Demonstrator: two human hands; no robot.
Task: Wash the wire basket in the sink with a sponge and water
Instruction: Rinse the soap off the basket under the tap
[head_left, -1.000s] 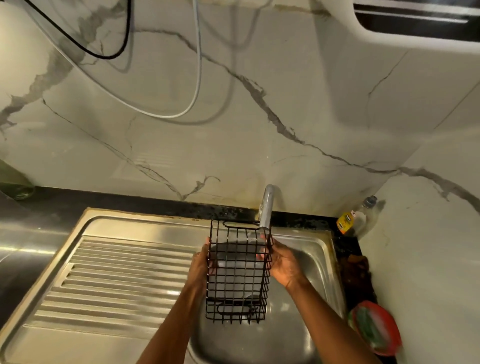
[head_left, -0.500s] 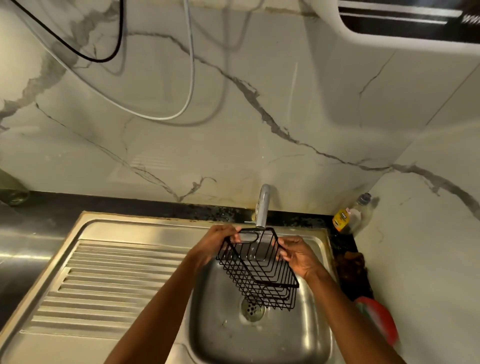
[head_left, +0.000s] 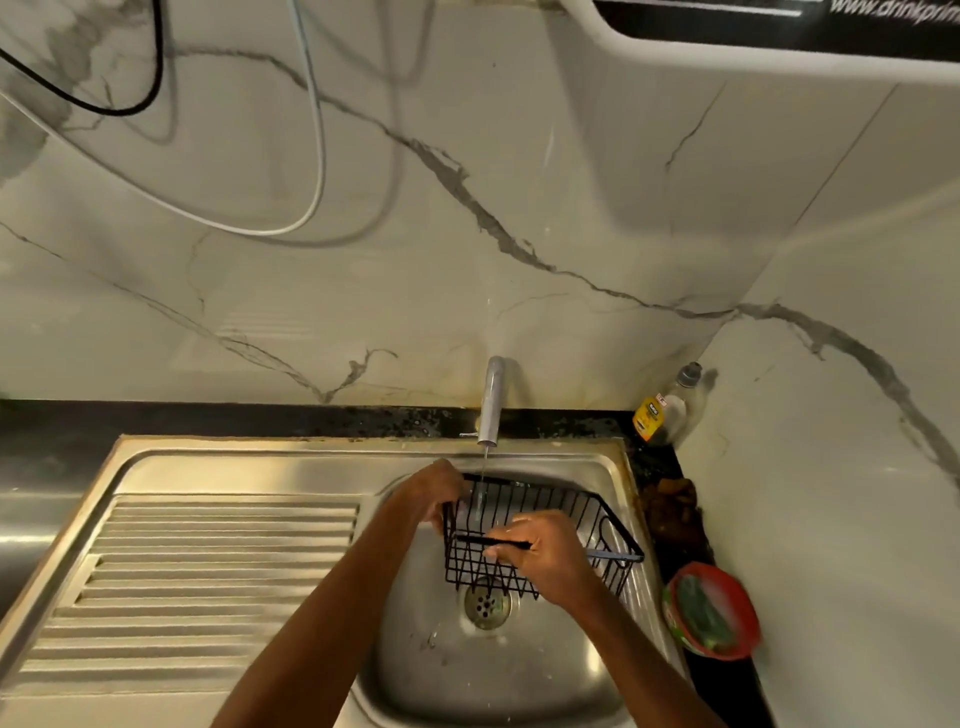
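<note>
Left hand (head_left: 434, 493) and right hand (head_left: 540, 553) grip wire basket (head_left: 571, 525) rims over sink (head_left: 519, 670) bowl, under tap (head_left: 491, 402) stream, drain (head_left: 487, 603) below.

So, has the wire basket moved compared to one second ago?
Yes. The wire basket was held upright in front of the tap; now it lies turned with its long side across the sink, lower, under the tap's stream, above the drain.

White lettering reading "www.drinkprim", cut off by the frame edge, runs along the black panel of a wall-mounted appliance (head_left: 779, 31) far above the hands. The yellow bottle label (head_left: 649, 415), beyond the right hand, is illegible.
</note>
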